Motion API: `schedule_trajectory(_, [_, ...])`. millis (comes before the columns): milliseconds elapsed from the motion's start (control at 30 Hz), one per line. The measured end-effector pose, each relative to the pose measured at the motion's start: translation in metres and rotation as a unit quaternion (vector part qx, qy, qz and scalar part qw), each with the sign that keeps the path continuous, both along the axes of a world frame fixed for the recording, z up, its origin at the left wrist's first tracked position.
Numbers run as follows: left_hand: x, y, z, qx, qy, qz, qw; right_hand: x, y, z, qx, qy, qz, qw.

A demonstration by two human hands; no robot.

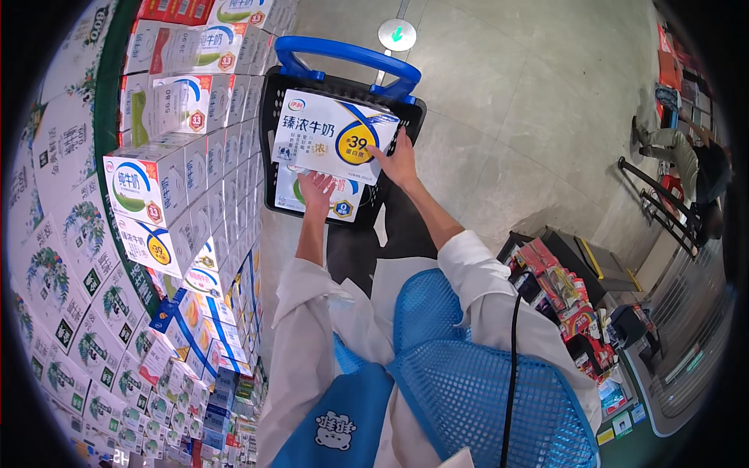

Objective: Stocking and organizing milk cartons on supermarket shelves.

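Note:
A white milk carton (319, 126) with a blue loop and a yellow disc lies over a black shopping basket (418, 120) with a blue handle (351, 52). My right hand (401, 161) grips this carton by its right end, thumb on the printed face. Under it, partly covered, sits a second white milk carton (287, 193) in the basket's near half. My left hand (318, 190) lies over this lower carton, its fingertips at the upper carton's near edge. Whether those fingers hold either carton is unclear.
Stacked milk cartons (137, 190) form a tall display close on my left. At right stand a checkout counter (635, 374) and a rack of packaged goods (562, 292). A person (690, 158) is beside a black rail (655, 187) at far right. A blue mesh bag (485, 392) hangs against me.

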State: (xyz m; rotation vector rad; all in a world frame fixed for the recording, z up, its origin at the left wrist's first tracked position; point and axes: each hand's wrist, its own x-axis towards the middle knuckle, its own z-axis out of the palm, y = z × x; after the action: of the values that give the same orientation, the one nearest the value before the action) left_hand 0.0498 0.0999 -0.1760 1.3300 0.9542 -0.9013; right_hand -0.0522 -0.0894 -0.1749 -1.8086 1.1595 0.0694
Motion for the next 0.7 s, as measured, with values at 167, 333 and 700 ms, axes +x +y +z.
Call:
schedule_trajectory(167, [-0.018,-0.02,0.009,-0.01,0.028,0.042,0.999,0.011,-0.009,-0.004,0.109,-0.048,-0.027,0.993])
schedule_trajectory(333, [-0.028,-0.028,0.001,-0.003,0.037,0.054,0.998,0.013,-0.009,-0.009,0.018,-0.093,-0.007,0.995])
schedule_trajectory(700, [-0.056,-0.002,0.012,-0.031,0.029,-0.015,0.999,0.012,-0.016,-0.014,0.192,0.022,-0.109,0.975])
